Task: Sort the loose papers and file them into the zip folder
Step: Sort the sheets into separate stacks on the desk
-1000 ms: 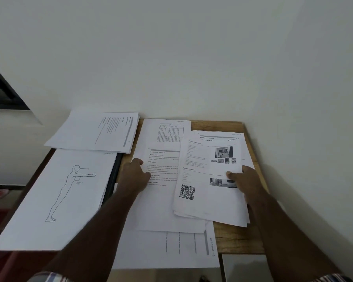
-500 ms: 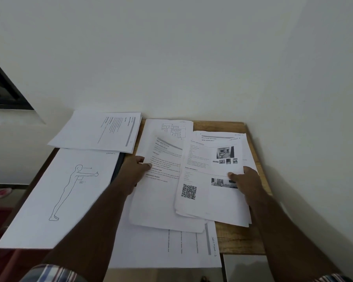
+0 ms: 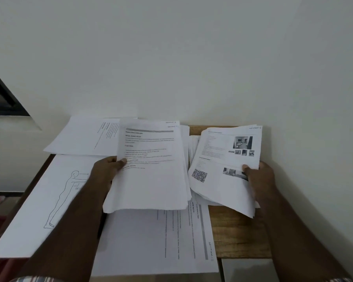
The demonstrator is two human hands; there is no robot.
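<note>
My left hand (image 3: 107, 169) grips a stack of text pages (image 3: 151, 180) by its left edge, lifted off the table. My right hand (image 3: 259, 177) grips a second stack (image 3: 218, 161), its top page showing photos and a QR code, by its right edge, tilted up. A sheet with a body outline drawing (image 3: 49, 200) lies at the left. Another text sheet (image 3: 84, 137) lies at the back left, and one more sheet (image 3: 151, 241) lies at the front. The zip folder is hidden apart from a dark strip under the left papers.
The wooden table (image 3: 236, 231) stands against a white wall (image 3: 192, 58) that also closes in on the right. A dark window frame (image 3: 2, 94) is at the far left. A pale tiled floor (image 3: 247, 269) shows below the table's front edge.
Both hands have lifted their stacks off the table and pulled them apart; the left stack rose and shifted left, the right stack tilted up to the right.
</note>
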